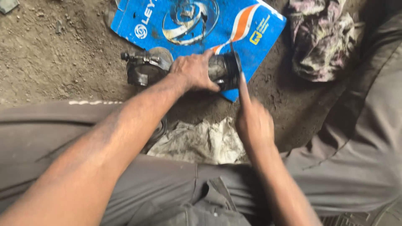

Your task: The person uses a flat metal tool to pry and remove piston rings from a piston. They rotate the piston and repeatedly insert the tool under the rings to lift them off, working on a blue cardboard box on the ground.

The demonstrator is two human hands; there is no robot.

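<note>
A dark, greasy metal part (pixel 146 67), roughly cylindrical with a bolt sticking out at its left end, lies across the dirt ground and a blue printed cardboard sheet (pixel 197 25). My left hand (pixel 192 71) grips the middle of this part from above. My right hand (pixel 253 123) holds a thin dark blade-like tool (pixel 238 69), whose tip rests against the part's right end. The right hand is blurred.
A crumpled, stained rag (pixel 322 37) lies at the top right. A dirty pale cloth (pixel 201 142) sits on the ground between my grey-trousered legs (pixel 368 138). Loose dirt and small stones cover the ground at left.
</note>
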